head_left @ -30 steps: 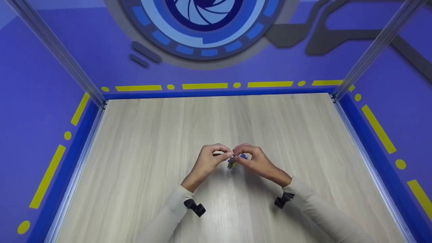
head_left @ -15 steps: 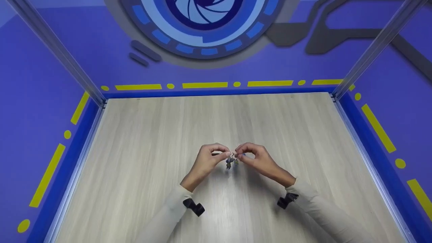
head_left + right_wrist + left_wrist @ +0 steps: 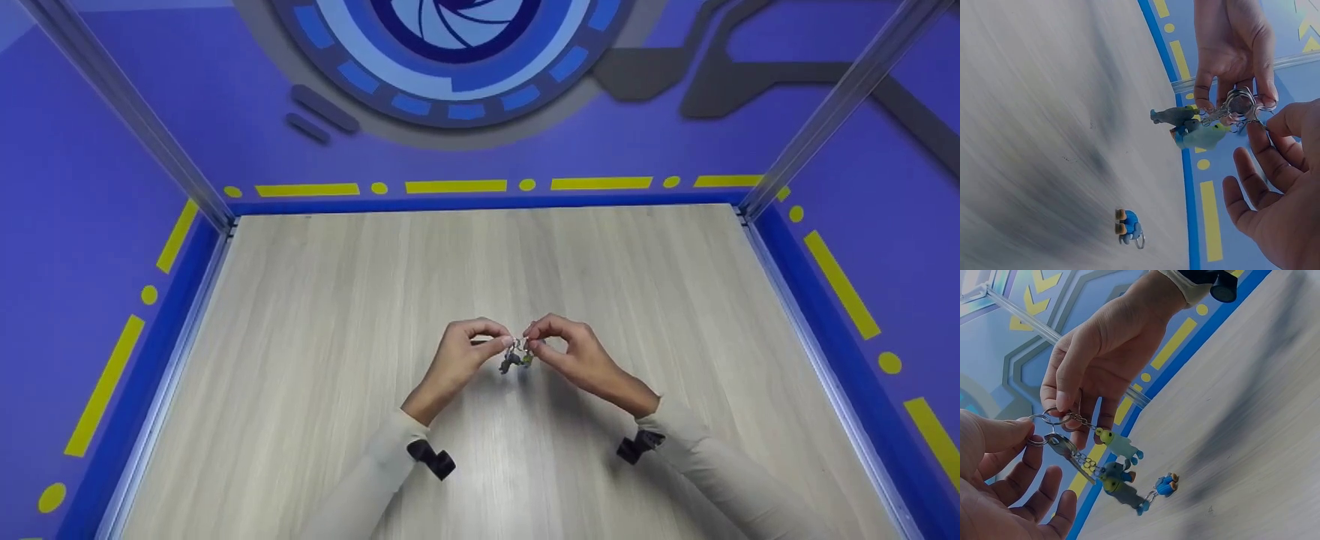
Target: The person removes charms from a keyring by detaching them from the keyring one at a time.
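Observation:
My left hand point(image 3: 466, 354) pinches a metal key ring point(image 3: 1037, 441) between thumb and forefinger. Facing it, my right hand point(image 3: 583, 360) pinches a linked ring point(image 3: 1054, 414) with its thumb and fingertips. Below the rings hang a key point(image 3: 1063, 449) and small chained figures: a pale blue-green one with a yellow-green head point(image 3: 1120, 443), and darker grey-blue ones point(image 3: 1123, 490) that overlap. Apart from these, a small blue figure point(image 3: 1129, 220) with brown feet and its own metal ring point(image 3: 1140, 242) lies on the table; the head view does not show it.
A pale wood-grain table point(image 3: 337, 300) lies under both hands. Blue panels with yellow dashes point(image 3: 456, 186) enclose its back and sides, with metal posts at the back corners. Black wrist cameras point(image 3: 433, 459) sit on both cuffs.
My right hand has shifted slightly right, widening the gap between the fingertips. The hanging figures have swung. The blue spot beside my right hand is now hidden in the head view.

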Demonstrator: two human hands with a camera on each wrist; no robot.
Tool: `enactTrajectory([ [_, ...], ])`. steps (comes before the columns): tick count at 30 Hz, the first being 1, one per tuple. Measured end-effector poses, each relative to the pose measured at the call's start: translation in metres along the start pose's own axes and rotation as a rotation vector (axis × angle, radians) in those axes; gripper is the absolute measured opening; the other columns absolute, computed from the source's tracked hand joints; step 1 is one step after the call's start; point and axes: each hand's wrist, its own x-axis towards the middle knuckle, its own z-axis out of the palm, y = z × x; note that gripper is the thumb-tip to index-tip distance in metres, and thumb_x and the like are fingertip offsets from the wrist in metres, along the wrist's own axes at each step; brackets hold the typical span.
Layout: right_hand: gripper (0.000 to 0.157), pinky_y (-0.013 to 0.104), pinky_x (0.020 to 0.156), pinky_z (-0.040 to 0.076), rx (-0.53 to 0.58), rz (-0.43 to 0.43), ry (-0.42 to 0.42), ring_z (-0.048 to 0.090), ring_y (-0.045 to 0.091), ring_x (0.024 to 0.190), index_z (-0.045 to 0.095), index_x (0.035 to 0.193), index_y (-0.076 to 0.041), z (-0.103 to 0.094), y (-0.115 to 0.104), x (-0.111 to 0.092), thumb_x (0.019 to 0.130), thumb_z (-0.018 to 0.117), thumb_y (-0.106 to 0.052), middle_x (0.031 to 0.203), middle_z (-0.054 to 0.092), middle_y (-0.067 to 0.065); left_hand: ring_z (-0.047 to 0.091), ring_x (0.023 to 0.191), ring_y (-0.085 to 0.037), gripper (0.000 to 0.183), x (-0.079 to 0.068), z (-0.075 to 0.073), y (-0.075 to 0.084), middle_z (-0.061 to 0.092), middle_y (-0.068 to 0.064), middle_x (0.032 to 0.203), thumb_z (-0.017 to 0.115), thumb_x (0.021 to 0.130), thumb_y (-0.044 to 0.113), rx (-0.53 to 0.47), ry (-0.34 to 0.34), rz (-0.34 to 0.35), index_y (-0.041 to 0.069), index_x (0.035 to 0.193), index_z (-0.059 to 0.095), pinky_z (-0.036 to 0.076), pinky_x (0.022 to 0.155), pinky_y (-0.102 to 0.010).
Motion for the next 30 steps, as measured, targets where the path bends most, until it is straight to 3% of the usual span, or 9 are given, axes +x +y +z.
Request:
enactTrajectory([
  [5, 0.009, 0.05, 0.095, 0.058, -0.031, -0.046, 0.003, 0.073, 0.019, 0.103, 0.076, 0.107, -0.007, 0.002, 0.0, -0.001, 0.103, 0.075, 0.001, 0.106, 0.08, 0.003, 0.072, 0.096, -0.019, 0.009, 0.0, 0.0, 0.0, 0.079, -0.004, 0.101, 0.08, 0.102, 0.012, 0.0, 0.002, 0.004, 0.004, 0.103, 0.083, 0.056, 0.089, -0.036],
  [8, 0.01, 0.051, 0.093, 0.058, -0.045, -0.056, 0.006, 0.073, 0.019, 0.103, 0.076, 0.108, -0.007, 0.002, -0.001, -0.001, 0.102, 0.075, 0.001, 0.106, 0.079, 0.004, 0.073, 0.099, -0.026, 0.008, 0.0, -0.001, -0.001, 0.079, -0.005, 0.101, 0.079, 0.102, 0.011, -0.01, 0.006, 0.002, 0.003, 0.103, 0.083, 0.057, 0.089, -0.035],
  [11, 0.009, 0.053, 0.094, 0.058, -0.054, -0.062, 0.013, 0.074, 0.027, 0.105, 0.075, 0.107, -0.006, 0.002, -0.001, -0.001, 0.102, 0.076, 0.001, 0.107, 0.079, 0.009, 0.073, 0.1, -0.029, 0.009, 0.0, -0.001, -0.002, 0.079, -0.004, 0.101, 0.079, 0.102, 0.011, -0.013, 0.007, 0.001, 0.003, 0.103, 0.083, 0.056, 0.088, -0.032],
  [14, 0.009, 0.047, 0.095, 0.059, -0.032, -0.054, 0.011, 0.074, 0.029, 0.105, 0.073, 0.106, -0.006, 0.002, -0.001, -0.001, 0.103, 0.073, 0.003, 0.109, 0.079, 0.011, 0.072, 0.1, -0.025, 0.01, -0.001, -0.001, -0.004, 0.079, -0.004, 0.101, 0.079, 0.102, 0.013, -0.011, 0.004, -0.001, 0.003, 0.103, 0.083, 0.055, 0.088, -0.032],
  [19, 0.003, 0.032, 0.096, 0.06, 0.095, 0.004, -0.023, 0.074, 0.024, 0.104, 0.067, 0.11, 0.002, 0.0, -0.005, 0.0, 0.109, 0.065, 0.0, 0.114, 0.077, 0.014, 0.07, 0.102, -0.018, 0.012, -0.002, -0.001, -0.007, 0.079, -0.003, 0.103, 0.079, 0.102, 0.015, -0.025, -0.008, -0.01, 0.003, 0.104, 0.082, 0.055, 0.093, -0.035],
  [25, 0.011, 0.043, 0.093, 0.063, 0.158, 0.072, -0.044, 0.074, 0.021, 0.105, 0.064, 0.113, 0.006, -0.002, -0.01, 0.0, 0.111, 0.064, -0.005, 0.116, 0.075, 0.018, 0.07, 0.105, -0.018, 0.014, -0.002, -0.001, -0.01, 0.079, -0.003, 0.105, 0.077, 0.103, 0.016, -0.024, -0.025, -0.008, 0.003, 0.106, 0.081, 0.056, 0.102, -0.043],
  [30, 0.015, 0.035, 0.094, 0.061, 0.096, 0.071, -0.061, 0.075, 0.024, 0.105, 0.065, 0.112, 0.007, -0.004, -0.016, 0.002, 0.111, 0.065, -0.008, 0.114, 0.076, 0.015, 0.07, 0.105, -0.018, 0.013, -0.005, -0.002, -0.009, 0.079, -0.003, 0.105, 0.077, 0.104, 0.017, 0.041, -0.036, 0.022, 0.005, 0.106, 0.081, 0.057, 0.102, -0.046],
])
